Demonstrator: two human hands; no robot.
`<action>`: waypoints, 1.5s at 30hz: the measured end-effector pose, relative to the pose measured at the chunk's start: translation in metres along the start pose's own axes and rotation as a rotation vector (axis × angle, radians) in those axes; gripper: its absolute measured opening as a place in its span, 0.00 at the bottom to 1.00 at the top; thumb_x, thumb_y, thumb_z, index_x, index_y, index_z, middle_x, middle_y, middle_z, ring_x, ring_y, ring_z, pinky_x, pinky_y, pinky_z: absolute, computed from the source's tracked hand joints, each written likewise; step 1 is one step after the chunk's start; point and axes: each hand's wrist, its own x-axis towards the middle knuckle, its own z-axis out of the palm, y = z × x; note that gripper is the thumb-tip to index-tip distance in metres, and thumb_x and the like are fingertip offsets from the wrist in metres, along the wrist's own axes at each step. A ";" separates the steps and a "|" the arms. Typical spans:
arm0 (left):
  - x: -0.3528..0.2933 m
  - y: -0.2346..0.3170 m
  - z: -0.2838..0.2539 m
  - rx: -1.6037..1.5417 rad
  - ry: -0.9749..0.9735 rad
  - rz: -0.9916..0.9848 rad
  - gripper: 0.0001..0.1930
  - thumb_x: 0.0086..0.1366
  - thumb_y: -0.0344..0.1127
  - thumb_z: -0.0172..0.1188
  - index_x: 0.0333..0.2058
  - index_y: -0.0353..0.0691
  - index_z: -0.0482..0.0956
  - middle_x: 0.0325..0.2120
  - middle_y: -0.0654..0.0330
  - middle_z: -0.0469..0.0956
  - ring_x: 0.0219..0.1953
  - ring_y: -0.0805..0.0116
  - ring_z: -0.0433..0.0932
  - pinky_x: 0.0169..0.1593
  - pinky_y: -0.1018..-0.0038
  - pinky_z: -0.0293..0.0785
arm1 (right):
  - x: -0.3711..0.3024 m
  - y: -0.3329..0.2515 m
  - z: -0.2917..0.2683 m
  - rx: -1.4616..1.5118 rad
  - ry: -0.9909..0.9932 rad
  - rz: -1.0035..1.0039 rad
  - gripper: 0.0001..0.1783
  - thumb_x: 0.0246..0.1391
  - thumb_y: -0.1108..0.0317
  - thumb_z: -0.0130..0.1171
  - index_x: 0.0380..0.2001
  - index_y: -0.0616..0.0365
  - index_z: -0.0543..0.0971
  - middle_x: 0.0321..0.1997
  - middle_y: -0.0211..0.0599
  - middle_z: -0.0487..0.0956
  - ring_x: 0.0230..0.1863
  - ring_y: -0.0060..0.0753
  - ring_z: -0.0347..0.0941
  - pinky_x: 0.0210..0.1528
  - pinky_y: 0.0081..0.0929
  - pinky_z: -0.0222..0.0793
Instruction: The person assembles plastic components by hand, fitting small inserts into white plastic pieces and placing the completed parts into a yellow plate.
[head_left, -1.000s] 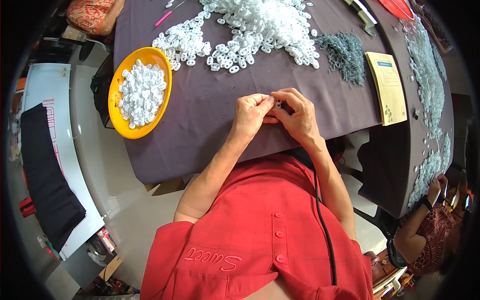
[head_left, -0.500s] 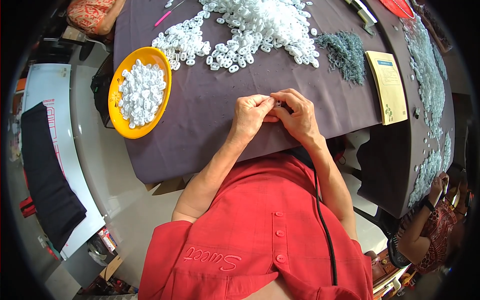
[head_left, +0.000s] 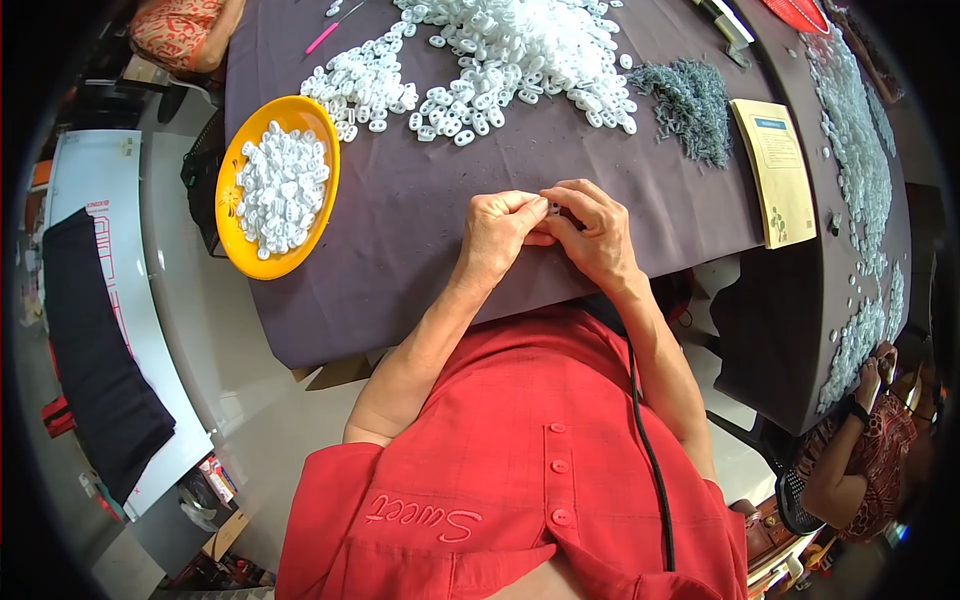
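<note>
My left hand (head_left: 497,232) and my right hand (head_left: 598,228) meet above the near part of the table, thumbs and fingertips pinched together. Between them shows a sliver of a small white two-holed piece (head_left: 554,209), mostly covered by the fingers. Beyond my hands lies a big heap of white oval two-holed pieces (head_left: 540,50), with a smaller pile (head_left: 365,85) to its left. More of these pieces fill an orange oval bowl (head_left: 228,215) at the table's left edge. To the right of the heap sits a mound of short grey-green bits (head_left: 690,105).
A dark cloth covers the table (head_left: 400,250). On its right lie a yellow booklet (head_left: 775,170) and a cutter-like tool (head_left: 728,25); a pink-handled pick (head_left: 322,38) lies far left. Another table (head_left: 800,300) with pale pieces stands right, where another person's hand (head_left: 870,380) works.
My hands stay pinched together in nearly the same place, with only a slight shift of the fingers. The other person's arm at the right has moved a little.
</note>
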 end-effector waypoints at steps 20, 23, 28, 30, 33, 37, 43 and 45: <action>0.002 0.001 -0.008 -0.071 -0.076 -0.118 0.10 0.63 0.32 0.51 0.34 0.29 0.77 0.27 0.55 0.78 0.29 0.69 0.79 0.35 0.73 0.79 | 0.001 -0.001 0.002 0.016 0.022 0.010 0.11 0.40 0.74 0.62 0.32 0.61 0.78 0.32 0.38 0.77 0.30 0.35 0.75 0.32 0.26 0.71; 0.000 0.001 -0.008 -0.079 -0.058 -0.103 0.10 0.63 0.31 0.51 0.34 0.29 0.77 0.27 0.55 0.78 0.29 0.69 0.79 0.35 0.73 0.79 | 0.000 -0.002 0.003 0.004 0.026 0.017 0.11 0.40 0.75 0.62 0.32 0.61 0.78 0.32 0.38 0.77 0.30 0.34 0.75 0.32 0.25 0.71; 0.000 0.001 -0.006 -0.081 -0.044 -0.101 0.10 0.63 0.31 0.52 0.33 0.29 0.77 0.27 0.55 0.78 0.29 0.69 0.79 0.35 0.73 0.79 | 0.001 -0.008 0.000 -0.002 -0.001 0.081 0.12 0.40 0.75 0.61 0.33 0.62 0.78 0.32 0.38 0.77 0.28 0.33 0.75 0.31 0.24 0.71; 0.001 0.001 -0.003 -0.082 -0.062 -0.099 0.10 0.63 0.31 0.52 0.33 0.29 0.77 0.27 0.55 0.78 0.29 0.69 0.78 0.34 0.73 0.79 | 0.000 -0.008 -0.003 -0.013 0.018 0.067 0.13 0.40 0.75 0.61 0.33 0.62 0.78 0.33 0.38 0.77 0.28 0.33 0.75 0.31 0.24 0.71; 0.002 -0.002 0.001 -0.037 -0.051 -0.048 0.10 0.62 0.32 0.53 0.34 0.28 0.77 0.29 0.54 0.78 0.29 0.69 0.78 0.32 0.74 0.79 | -0.002 -0.006 -0.003 0.025 0.034 0.056 0.13 0.39 0.76 0.61 0.34 0.63 0.77 0.34 0.38 0.76 0.28 0.32 0.74 0.31 0.23 0.71; -0.007 0.004 -0.019 -0.032 0.045 -0.071 0.10 0.62 0.32 0.53 0.35 0.28 0.75 0.29 0.52 0.78 0.25 0.67 0.80 0.29 0.76 0.79 | -0.007 -0.011 -0.023 -0.031 0.046 0.081 0.12 0.41 0.77 0.61 0.34 0.62 0.78 0.33 0.37 0.76 0.28 0.28 0.74 0.30 0.22 0.69; -0.016 0.021 -0.069 -0.026 0.178 0.010 0.10 0.63 0.34 0.53 0.35 0.31 0.75 0.25 0.53 0.78 0.19 0.69 0.78 0.21 0.77 0.76 | -0.005 0.035 -0.090 -0.471 0.443 0.175 0.06 0.47 0.76 0.57 0.31 0.61 0.79 0.27 0.39 0.76 0.25 0.28 0.73 0.27 0.21 0.67; -0.020 0.024 -0.075 -0.041 0.216 -0.002 0.11 0.62 0.34 0.53 0.35 0.30 0.75 0.24 0.53 0.78 0.19 0.69 0.78 0.21 0.77 0.76 | 0.002 0.036 -0.094 -0.604 0.412 0.246 0.05 0.47 0.74 0.57 0.30 0.60 0.79 0.27 0.41 0.76 0.26 0.36 0.73 0.30 0.26 0.68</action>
